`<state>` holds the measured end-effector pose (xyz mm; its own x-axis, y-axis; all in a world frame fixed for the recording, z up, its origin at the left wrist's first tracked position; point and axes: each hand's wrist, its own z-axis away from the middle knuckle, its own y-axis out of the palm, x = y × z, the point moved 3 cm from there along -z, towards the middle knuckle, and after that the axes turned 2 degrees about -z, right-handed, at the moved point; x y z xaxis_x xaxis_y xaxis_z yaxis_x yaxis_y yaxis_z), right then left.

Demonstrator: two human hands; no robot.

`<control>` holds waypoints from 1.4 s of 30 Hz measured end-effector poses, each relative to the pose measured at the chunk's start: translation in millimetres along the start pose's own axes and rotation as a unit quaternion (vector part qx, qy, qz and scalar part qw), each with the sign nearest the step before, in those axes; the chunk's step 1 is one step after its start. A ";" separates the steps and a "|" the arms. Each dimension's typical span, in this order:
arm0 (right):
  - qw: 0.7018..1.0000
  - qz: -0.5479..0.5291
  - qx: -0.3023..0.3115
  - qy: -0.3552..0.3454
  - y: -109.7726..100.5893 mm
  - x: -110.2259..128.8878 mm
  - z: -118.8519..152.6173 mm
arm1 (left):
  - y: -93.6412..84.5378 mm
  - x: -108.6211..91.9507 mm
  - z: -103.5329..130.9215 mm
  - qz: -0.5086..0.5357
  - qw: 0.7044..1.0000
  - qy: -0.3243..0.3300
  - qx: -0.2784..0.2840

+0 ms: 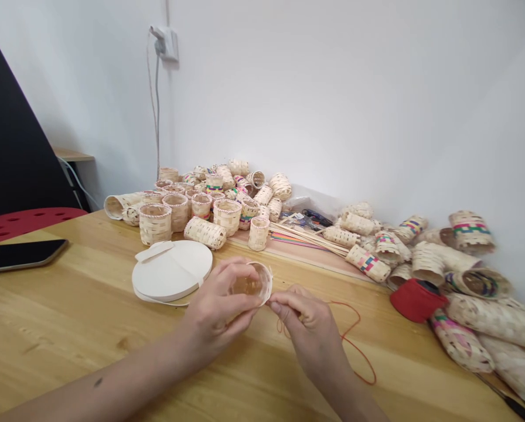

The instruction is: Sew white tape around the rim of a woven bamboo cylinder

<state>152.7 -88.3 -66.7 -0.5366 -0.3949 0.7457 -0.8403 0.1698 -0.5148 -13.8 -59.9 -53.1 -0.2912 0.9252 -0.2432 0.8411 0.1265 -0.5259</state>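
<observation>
My left hand (pixel 221 302) is wrapped round a small woven bamboo basket (pixel 266 281), tilted so that its open mouth faces right. At the lower edge of the rim, the thumb and forefinger of my right hand (pixel 309 319) are pinched together; what lies between the fingertips is too small to make out. Thin red cord (pixel 360 316) loops over the table beside and behind my right hand. Left of the basket lies a flat round coil of pale strip (pixel 172 271), with a loose short piece (pixel 154 251) on top.
Several small woven baskets (pixel 156 224) stand and lie at the back left. More woven pieces (pixel 495 319) are heaped on the right, near a red band-like object (pixel 418 300). Thin strips (pixel 309 237) lie between the heaps. A phone (pixel 23 255) rests at the table's left edge.
</observation>
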 end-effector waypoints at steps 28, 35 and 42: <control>0.979 -0.092 0.084 0.160 2.5 -15.8 -3.8 | 2.2 5.7 3.9 -0.089 0.995 0.043 0.002; 0.987 -0.033 0.062 0.145 5.8 -8.0 -2.0 | 6.8 7.1 6.9 -0.070 0.996 0.045 0.026; 0.992 0.117 -0.046 -0.002 -17.7 4.8 -4.1 | 8.4 6.6 1.5 -0.104 0.991 0.072 0.039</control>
<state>164.6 -89.5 -52.2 -0.7175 -0.3390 0.6085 -0.6965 0.3393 -0.6322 -9.3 -53.2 -60.4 -0.3809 0.9246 -0.0069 0.7306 0.2963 -0.6152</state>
